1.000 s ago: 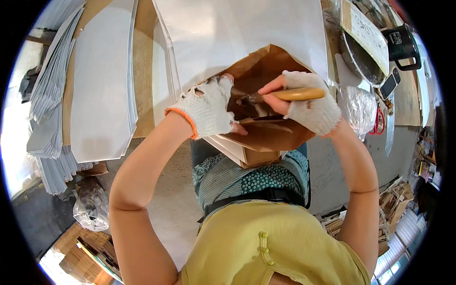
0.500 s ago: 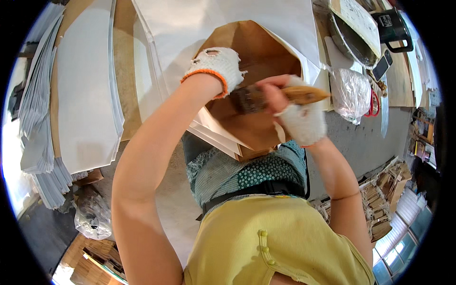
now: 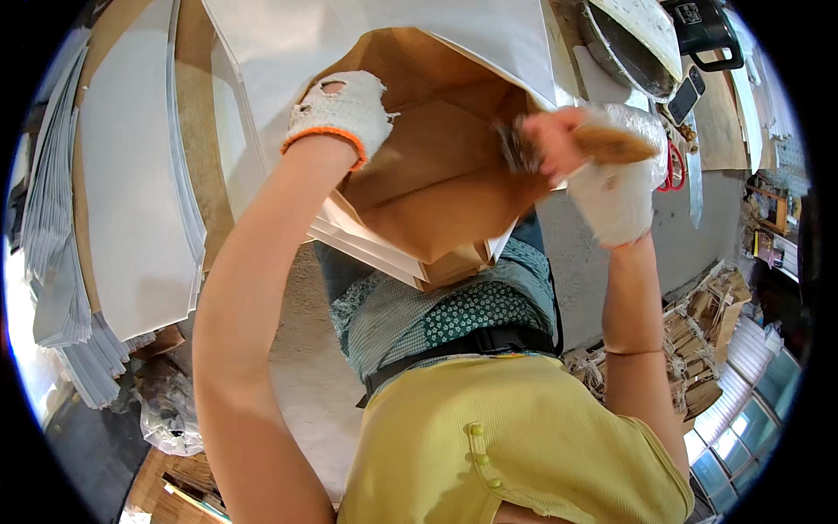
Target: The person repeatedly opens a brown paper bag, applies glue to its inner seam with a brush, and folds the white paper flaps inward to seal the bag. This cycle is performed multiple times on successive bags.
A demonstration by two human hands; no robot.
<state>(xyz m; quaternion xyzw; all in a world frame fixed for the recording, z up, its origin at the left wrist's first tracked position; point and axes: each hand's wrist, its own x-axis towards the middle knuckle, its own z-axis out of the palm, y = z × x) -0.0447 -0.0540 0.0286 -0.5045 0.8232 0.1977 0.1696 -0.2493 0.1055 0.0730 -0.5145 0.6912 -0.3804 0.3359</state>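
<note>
Site: a workshop handling paper stock. Evidence: layered stacks of white sheets (image 3: 131,175), left of frame; open brown-lined paper bag (image 3: 436,148), centre; large round pan (image 3: 618,54), upper right; bare grey floor (image 3: 580,262); heaped brown bundles (image 3: 694,349), lower right; worn, holed knit gloves (image 3: 349,109).

1. Left forearm (image 3: 257,262): comes up from the bottom edge left of center, bends at the elbow, then angles up and right.
2. Left hand (image 3: 342,113): gloved, upper area left of center, back of it facing the camera. Can't see the fingertips from here, sorry.
3. Right forearm (image 3: 633,301): pretty much vertical, right of center.
4. Right hand (image 3: 607,183): also gloved, upper right, kinda blurry. Bare fingers (image 3: 557,144) curled in a grip, pointing left.
5. The 2 hands are well apart.
</note>
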